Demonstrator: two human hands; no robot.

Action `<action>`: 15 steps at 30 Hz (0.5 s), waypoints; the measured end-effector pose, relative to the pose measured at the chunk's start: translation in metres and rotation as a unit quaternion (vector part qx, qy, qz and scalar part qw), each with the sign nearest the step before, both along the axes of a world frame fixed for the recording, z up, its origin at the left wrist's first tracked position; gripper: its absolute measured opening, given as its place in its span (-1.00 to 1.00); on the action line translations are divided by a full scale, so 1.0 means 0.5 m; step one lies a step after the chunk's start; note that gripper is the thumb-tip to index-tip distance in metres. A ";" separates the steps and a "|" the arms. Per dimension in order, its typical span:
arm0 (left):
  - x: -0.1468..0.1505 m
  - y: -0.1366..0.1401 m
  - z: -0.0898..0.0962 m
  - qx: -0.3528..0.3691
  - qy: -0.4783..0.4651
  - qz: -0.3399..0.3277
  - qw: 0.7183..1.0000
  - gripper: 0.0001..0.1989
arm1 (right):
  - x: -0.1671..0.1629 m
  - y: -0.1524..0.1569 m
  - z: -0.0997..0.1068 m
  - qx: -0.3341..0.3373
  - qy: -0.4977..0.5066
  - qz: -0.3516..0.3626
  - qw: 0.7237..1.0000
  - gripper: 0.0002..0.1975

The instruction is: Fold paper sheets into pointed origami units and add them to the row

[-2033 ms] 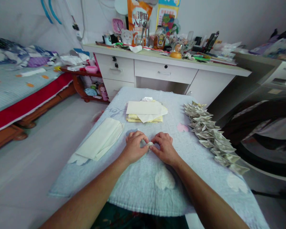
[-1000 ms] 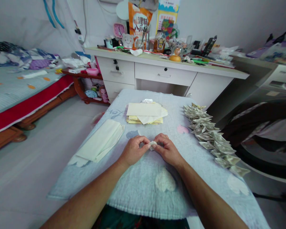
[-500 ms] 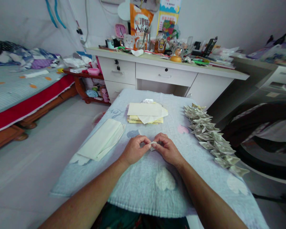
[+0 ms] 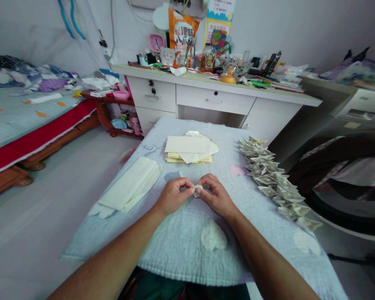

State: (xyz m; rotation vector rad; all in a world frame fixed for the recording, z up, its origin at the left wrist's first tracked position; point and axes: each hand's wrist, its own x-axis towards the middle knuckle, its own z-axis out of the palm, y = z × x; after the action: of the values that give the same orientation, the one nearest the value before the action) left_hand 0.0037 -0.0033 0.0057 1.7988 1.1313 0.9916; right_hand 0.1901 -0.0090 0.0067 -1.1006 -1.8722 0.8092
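A small folded piece of pale paper (image 4: 198,191) is pinched between my two hands above the cloth-covered table (image 4: 175,246). My left hand (image 4: 176,194) grips its left side with thumb and forefinger. On the other side, the thumb and fingers of my right hand (image 4: 217,195) close on it, covering part of it. Beyond my hands lies a stack of cream and yellow paper sheets (image 4: 189,146). To the left rests a larger folded bundle of pale paper (image 4: 129,185). Rows of pointed folded-paper pieces (image 4: 273,179) stand along the right side.
A white desk (image 4: 217,102) crowded with jars, a clock and a snack bag stands behind the table. A bed (image 4: 34,121) is at the left. On the right is a front-loading washing machine (image 4: 346,166) with dark cloth at its opening.
The folded paper has turned slightly in my fingertips and shows more of its face. Both hands keep their pinch. The whole view has shifted a little.
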 end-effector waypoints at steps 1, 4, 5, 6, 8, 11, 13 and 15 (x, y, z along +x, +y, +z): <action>-0.001 0.000 0.001 -0.006 -0.010 0.006 1.000 -0.84 | 0.001 -0.001 -0.001 -0.003 0.003 -0.010 1.000 -0.75; -0.004 0.002 0.004 -0.020 -0.039 0.026 0.999 -0.83 | 0.003 -0.001 -0.004 -0.020 0.003 -0.010 1.000 -0.74; -0.005 0.002 0.005 -0.026 -0.048 0.030 0.998 -0.83 | 0.003 -0.001 -0.005 -0.024 0.000 -0.001 1.000 -0.76; -0.005 0.003 0.005 -0.032 -0.056 0.031 0.997 -0.83 | 0.003 0.000 -0.005 -0.027 -0.002 0.008 1.000 -0.76; -0.003 0.003 0.006 -0.049 -0.069 0.027 0.996 -0.83 | 0.002 0.001 -0.004 -0.025 -0.001 0.016 1.000 -0.74; 0.002 0.002 0.004 -0.067 -0.082 0.012 0.994 -0.84 | 0.000 0.000 0.003 -0.017 0.000 0.015 1.000 -0.71; 0.006 0.001 0.002 -0.060 -0.081 0.011 0.995 -0.88 | 0.000 -0.001 0.007 -0.020 -0.002 0.015 1.000 -0.68; 0.009 0.001 -0.001 -0.056 -0.086 0.011 0.995 -0.89 | 0.000 -0.001 0.010 -0.025 -0.003 0.018 1.000 -0.66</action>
State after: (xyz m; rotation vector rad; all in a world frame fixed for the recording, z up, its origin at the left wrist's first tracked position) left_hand 0.0081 -0.0029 0.0051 1.5836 1.0800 1.0549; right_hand 0.1901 -0.0095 0.0115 -1.1033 -1.8902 0.8799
